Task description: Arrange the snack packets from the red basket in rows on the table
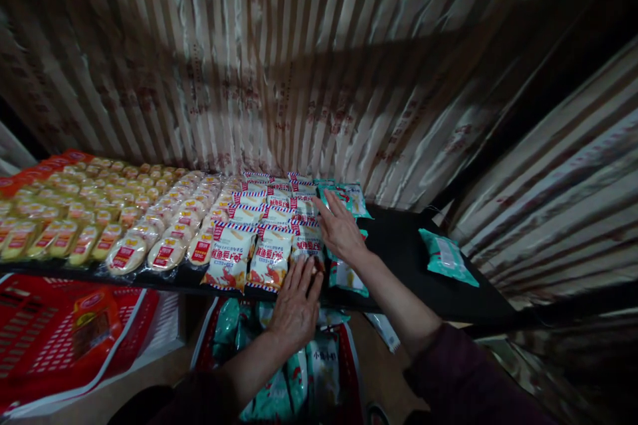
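Note:
Rows of white snack bags (pixel 270 254) with red and blue striped edges lie on a black shelf (pixel 399 259). My left hand (pixel 298 302) is open, its fingers stretched over the lower end of the front right white bag (pixel 307 242). Beyond it, my right hand (pixel 343 229) is open too, palm turned inward, fingers extended along the right side of those rows. Green snack bags (pixel 357 199) lie under and beside my right hand, and one more front green bag (pixel 346 277) is partly hidden by my wrist.
A single green bag (pixel 447 256) rests at the shelf's right. To the left lie round wrapped pastries (pixel 167 252), yellow packs (pixel 64 237) and orange packs (pixel 44 169). Below are a red basket (pixel 50 339) and a container of green bags (pixel 274 398). Striped sheeting (pixel 279 60) hangs behind.

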Available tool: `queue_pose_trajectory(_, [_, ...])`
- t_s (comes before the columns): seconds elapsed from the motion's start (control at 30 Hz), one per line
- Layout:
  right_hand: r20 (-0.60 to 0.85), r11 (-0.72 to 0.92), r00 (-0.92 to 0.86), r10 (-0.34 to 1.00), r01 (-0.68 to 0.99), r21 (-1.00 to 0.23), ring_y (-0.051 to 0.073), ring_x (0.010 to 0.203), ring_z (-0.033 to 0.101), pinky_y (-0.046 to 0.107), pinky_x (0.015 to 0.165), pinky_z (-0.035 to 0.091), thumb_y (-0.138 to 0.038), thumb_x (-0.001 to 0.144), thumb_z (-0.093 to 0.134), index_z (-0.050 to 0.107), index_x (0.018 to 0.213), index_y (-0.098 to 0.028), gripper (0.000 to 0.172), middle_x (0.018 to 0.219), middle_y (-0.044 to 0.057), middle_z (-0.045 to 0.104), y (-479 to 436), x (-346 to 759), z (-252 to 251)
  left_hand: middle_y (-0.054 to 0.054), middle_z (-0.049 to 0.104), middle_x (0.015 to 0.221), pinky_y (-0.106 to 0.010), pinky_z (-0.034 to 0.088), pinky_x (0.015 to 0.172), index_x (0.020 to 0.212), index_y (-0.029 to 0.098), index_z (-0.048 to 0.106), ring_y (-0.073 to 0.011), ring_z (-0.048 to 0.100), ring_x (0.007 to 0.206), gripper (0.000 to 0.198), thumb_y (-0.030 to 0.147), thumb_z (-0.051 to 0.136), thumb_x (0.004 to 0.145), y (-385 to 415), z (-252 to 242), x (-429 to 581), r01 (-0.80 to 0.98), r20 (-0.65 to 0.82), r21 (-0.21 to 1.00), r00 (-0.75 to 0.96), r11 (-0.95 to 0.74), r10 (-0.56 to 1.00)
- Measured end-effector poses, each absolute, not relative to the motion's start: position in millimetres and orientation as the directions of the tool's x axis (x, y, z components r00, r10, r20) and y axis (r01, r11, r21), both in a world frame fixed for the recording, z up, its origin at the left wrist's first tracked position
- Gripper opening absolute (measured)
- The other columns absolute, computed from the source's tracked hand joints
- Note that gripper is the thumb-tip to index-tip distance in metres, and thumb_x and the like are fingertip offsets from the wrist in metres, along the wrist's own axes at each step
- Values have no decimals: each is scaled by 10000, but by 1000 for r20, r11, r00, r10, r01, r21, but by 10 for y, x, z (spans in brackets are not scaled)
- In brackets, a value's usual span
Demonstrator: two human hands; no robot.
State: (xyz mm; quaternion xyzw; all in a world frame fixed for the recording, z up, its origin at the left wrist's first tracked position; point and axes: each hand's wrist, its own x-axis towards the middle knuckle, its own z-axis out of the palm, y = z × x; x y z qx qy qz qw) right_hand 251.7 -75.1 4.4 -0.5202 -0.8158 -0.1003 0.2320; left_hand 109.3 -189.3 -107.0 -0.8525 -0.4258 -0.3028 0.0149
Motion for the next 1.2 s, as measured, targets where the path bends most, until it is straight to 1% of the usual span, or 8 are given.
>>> queue_pose_trajectory(0.17, [224,383,-369,902,923,-23,298,1376,327,504,1065,336,-209,887,413,419,1399,-175,513,1496,123,361,-236,2323,-25,-131,184,1558,-541,283,1119,1430,148,313,-309,70,1447,607,229,473,851,-1834,-1079,1091,721,490,261,474,-642,732])
queue_pose_trajectory(0.27, [154,373,-370,916,928,8,293,1336,392,512,1060,321,-223,893,411,425,1394,-198,502,1461,125,419,-108,2294,-73,-113,180,1560,-525,263,1132,1429,159,326,-301,87,1448,598,262,475,859,-1819,-1066,1080,727,460,286,468,-625,755])
queue_pose_trajectory(0.4, [75,389,-390,918,921,18,294,1294,443,527,1047,324,-231,889,409,404,1407,-226,517,1439,101,455,-71,2331,-76,-118,206,1553,-515,291,1112,1439,170,313,-302,114,1444,602,281,468,868,-1816,-1071,1082,735,457,273,469,-621,756])
queue_pose_trajectory(0.63, [25,409,-408,912,912,-27,264,1292,457,464,1062,353,-181,858,433,447,1384,-228,528,1426,69,478,-103,2340,30,-135,215,1547,-494,283,1101,1427,162,347,-310,147,1439,559,267,445,887,-1841,-1086,1104,756,431,249,474,-606,768])
queue_pose_trajectory(0.77, [-29,434,-435,900,900,-47,235,1298,455,392,1085,348,-190,870,426,437,1390,-175,521,1425,93,475,-107,2333,81,-102,190,1560,-463,284,1093,1438,186,329,-289,123,1445,551,256,429,900,-1859,-1066,1086,767,436,225,472,-601,766])
queue_pose_trajectory(0.97, [99,445,-437,894,890,-101,207,1283,467,334,1069,359,-167,883,396,472,1355,-135,479,1398,111,499,0,2388,112,-106,253,1543,-441,271,1090,1428,177,353,-280,154,1437,546,299,443,904,-1856,-1019,1069,789,510,137,462,-599,725])
queue_pose_trajectory(1.07, [146,404,-392,908,912,-68,222,1334,402,365,1093,320,-239,921,376,453,1368,-121,469,1450,134,430,109,2407,174,-88,268,1540,-436,236,1108,1418,191,372,-273,159,1435,543,322,460,898,-1825,-977,1069,797,543,82,468,-599,697])
queue_pose_trajectory(1.2, [87,353,-351,932,936,-3,260,1360,360,477,1132,212,-318,945,347,416,1397,-159,485,1482,134,383,229,2383,224,-72,276,1538,-459,210,1109,1395,208,406,-298,164,1428,528,319,483,885,-1772,-968,1077,799,587,52,460,-598,666])
